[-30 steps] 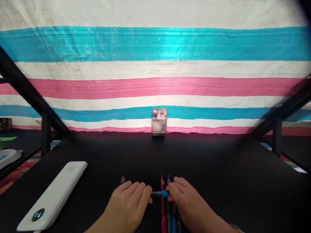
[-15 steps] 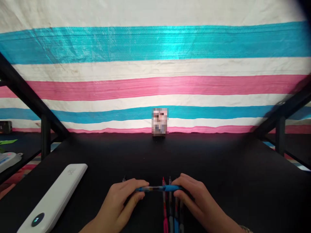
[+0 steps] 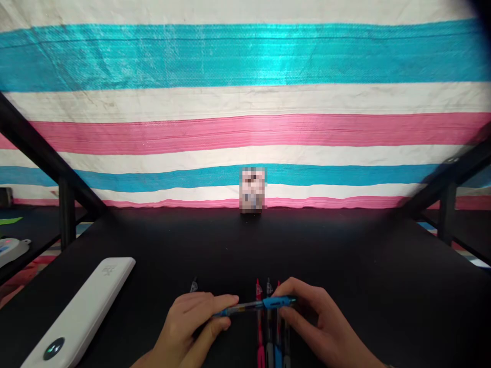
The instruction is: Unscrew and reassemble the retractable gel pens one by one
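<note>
A blue pen (image 3: 251,306) with a clear barrel and a blue rubber grip lies crosswise between my two hands, its right end slightly higher. My left hand (image 3: 194,324) pinches the left end between thumb and fingers. At the blue-grip end, my right hand (image 3: 312,312) is closed on the pen with thumb and fingertips. Beneath it, several pens lie side by side, pointing away from me: a red pen (image 3: 260,327), a grey-and-black pen (image 3: 269,332), a blue-gripped pen (image 3: 278,352) and a dark pen (image 3: 287,347) partly hidden by my right hand.
Another pen's tip (image 3: 194,284) shows beyond my left hand. A white power bank-like device (image 3: 82,312) with a round dark display lies at left on the black table (image 3: 345,250). A small pixelated box (image 3: 252,191) stands against the striped sheet (image 3: 172,135). Black frame bars (image 3: 67,214) flank both sides.
The held pen has tilted, its right end now higher and more of its tip showing past my right fingers. The view has shifted slightly. Both hands keep hold of the pen.
</note>
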Tool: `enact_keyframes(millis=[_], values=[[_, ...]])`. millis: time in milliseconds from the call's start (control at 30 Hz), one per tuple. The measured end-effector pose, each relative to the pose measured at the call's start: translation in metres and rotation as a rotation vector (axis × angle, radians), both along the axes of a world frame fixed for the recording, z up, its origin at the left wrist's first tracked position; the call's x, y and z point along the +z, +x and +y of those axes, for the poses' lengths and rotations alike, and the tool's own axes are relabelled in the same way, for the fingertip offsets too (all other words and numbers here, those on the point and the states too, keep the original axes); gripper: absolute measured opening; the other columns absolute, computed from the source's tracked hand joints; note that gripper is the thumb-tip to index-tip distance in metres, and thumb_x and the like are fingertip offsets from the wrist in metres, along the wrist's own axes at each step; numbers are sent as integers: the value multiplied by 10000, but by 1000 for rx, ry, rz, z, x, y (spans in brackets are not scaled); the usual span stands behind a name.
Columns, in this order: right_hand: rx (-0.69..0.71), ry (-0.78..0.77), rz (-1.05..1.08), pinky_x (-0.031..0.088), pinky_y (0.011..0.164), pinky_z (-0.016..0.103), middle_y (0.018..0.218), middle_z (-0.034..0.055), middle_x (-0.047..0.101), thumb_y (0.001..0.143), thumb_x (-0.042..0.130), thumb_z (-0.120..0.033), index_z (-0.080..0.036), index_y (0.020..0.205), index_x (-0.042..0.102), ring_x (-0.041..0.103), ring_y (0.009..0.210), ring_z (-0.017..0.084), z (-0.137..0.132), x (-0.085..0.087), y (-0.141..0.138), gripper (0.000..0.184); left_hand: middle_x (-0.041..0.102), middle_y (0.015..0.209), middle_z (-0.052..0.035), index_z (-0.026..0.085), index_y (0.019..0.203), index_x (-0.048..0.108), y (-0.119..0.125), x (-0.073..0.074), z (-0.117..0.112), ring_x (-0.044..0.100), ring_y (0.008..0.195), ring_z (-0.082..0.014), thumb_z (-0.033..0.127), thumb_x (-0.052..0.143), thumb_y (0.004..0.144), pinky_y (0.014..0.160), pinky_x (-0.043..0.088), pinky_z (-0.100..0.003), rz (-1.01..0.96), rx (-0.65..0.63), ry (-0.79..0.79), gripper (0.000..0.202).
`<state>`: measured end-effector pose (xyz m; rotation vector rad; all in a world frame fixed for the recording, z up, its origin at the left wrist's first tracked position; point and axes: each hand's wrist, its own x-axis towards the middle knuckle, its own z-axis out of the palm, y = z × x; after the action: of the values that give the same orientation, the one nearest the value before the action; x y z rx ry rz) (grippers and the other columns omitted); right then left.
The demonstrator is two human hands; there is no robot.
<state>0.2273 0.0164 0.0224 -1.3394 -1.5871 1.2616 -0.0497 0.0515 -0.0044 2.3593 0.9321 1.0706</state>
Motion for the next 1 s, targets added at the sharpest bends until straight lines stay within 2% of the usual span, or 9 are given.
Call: enact_keyframes(millis=[67, 200, 367, 433, 567, 700, 833, 933, 1000], values=[[-23, -22, 5, 432, 626, 270, 759, -4, 578, 941, 620, -462, -227, 996, 680, 542, 706, 185, -2, -2, 1, 249, 797, 754, 34, 317, 1249, 675, 1, 3, 0, 769, 744, -162, 282, 602, 988, 797, 587, -247, -22, 3, -19, 273], [18, -107, 55, 364, 571, 260, 616, -32, 468, 1006, 452, -606, -195, 744, 587, 439, 596, 142, -1, -5, -1, 506, 788, 708, 32, 308, 1241, 686, 5, 6, 0, 771, 710, -161, 248, 599, 984, 712, 592, -221, -89, -36, -32, 278], [20, -137, 173, 365, 597, 232, 742, -37, 476, 926, 636, -585, -196, 887, 592, 426, 665, 130, 3, 0, -3, 393, 765, 663, 51, 293, 1179, 734, 9, 5, 0, 694, 516, -108, 243, 621, 969, 644, 594, -194, -154, 4, -130, 243], [28, -159, 205, 339, 572, 237, 695, -37, 489, 956, 577, -602, -186, 864, 603, 407, 621, 122, 4, 0, -4, 426, 755, 643, 60, 294, 1151, 749, 10, 5, -1, 647, 450, -87, 246, 642, 956, 593, 585, -171, -192, 21, -176, 228], [2, -150, 212, 281, 527, 247, 602, -45, 448, 977, 497, -646, -183, 707, 546, 338, 554, 108, 5, -1, -4, 539, 760, 638, 59, 297, 1145, 759, 12, 7, -3, 648, 446, -77, 227, 649, 947, 559, 576, -148, -219, 7, -233, 237], [-23, -191, 277, 263, 495, 228, 673, -40, 501, 920, 608, -641, -184, 885, 597, 359, 558, 104, 5, -1, -3, 458, 752, 634, 31, 261, 1130, 770, 12, 6, -6, 652, 451, -93, 222, 642, 945, 479, 546, -147, -260, 20, -354, 228], [-51, -174, 253, 245, 485, 234, 588, -42, 475, 950, 543, -654, -184, 701, 528, 349, 524, 95, 3, -3, -2, 533, 740, 638, 25, 266, 1133, 768, 12, 4, -7, 645, 468, -95, 206, 635, 943, 481, 537, -149, -316, -4, -415, 240], [-69, -183, 302, 253, 487, 222, 628, -53, 488, 892, 659, -627, -179, 809, 571, 338, 528, 85, 4, -4, -1, 464, 736, 640, 28, 280, 1128, 769, 13, 3, -6, 636, 467, -86, 212, 636, 943, 474, 524, -136, -358, -2, -446, 238], [-52, -204, 320, 252, 474, 221, 632, -44, 516, 904, 626, -648, -173, 826, 586, 346, 510, 80, 5, -4, -1, 483, 734, 634, 26, 274, 1115, 775, 14, 4, -6, 634, 462, -85, 214, 635, 942, 468, 521, -134, -373, 12, -463, 230]])
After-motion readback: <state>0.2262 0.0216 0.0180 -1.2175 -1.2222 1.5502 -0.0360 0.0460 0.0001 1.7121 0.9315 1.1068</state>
